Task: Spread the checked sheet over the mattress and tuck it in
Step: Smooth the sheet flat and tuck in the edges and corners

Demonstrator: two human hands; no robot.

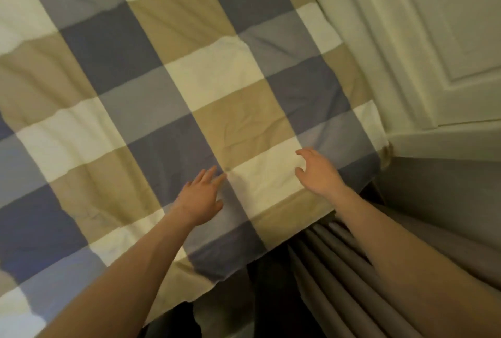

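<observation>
The checked sheet (173,88), in blue-grey, tan and cream squares, lies spread across the mattress and fills most of the view. Light creases run through it. Its near edge hangs over the side of the bed at the bottom centre. My left hand (202,198) lies flat on the sheet close to that edge, palm down and fingers apart. My right hand (317,172) hovers over or rests on a cream square a little to the right, fingers spread and slightly curled. Neither hand holds any cloth. The mattress itself is hidden under the sheet.
A pleated grey curtain (336,270) hangs between my arms and the bed's near corner. A white panelled door (461,39) and cream wall (352,25) stand at the right, close to the bed. A grey wall (447,202) runs below the door.
</observation>
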